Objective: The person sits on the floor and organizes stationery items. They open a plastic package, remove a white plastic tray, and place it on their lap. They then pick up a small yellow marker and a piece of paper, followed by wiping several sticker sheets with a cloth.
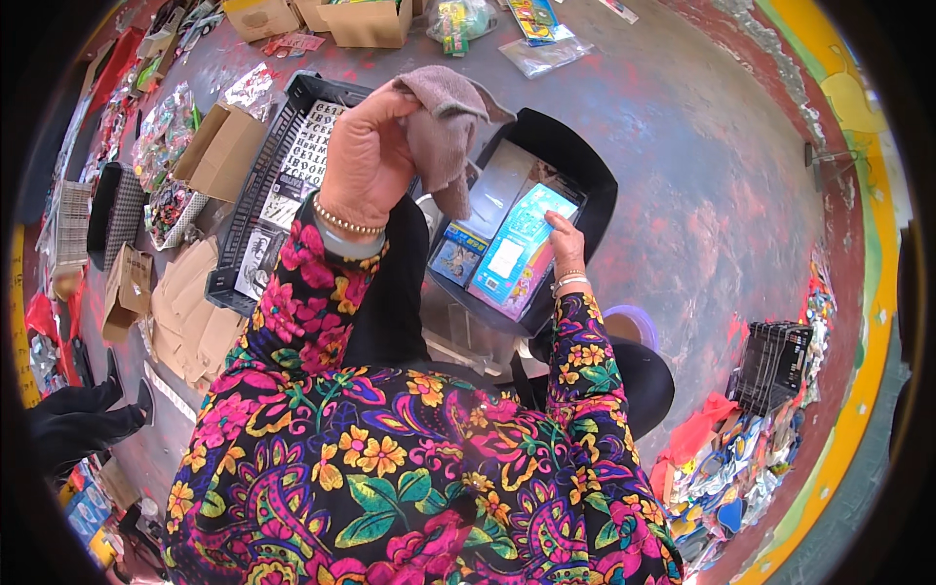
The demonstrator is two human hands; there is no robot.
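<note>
My left hand is raised above the gap between two black containers, its fingers pinching a greyish-brown cloth that hangs down in folds. My right hand grips the right edge of a flat light-blue and pink packet. That packet lies slanted inside a black plastic bin between my knees. Beside it in the bin are a smaller blue-and-yellow packet and a clear or pale flat package at the far end. The cloth covers part of the bin's left rim.
Left of the bin stands a black crate with printed letter sheets. Cardboard boxes stand at the far side, flattened cardboard at the left. A purple-rimmed tub is by my right knee. Heaped scraps lie at right.
</note>
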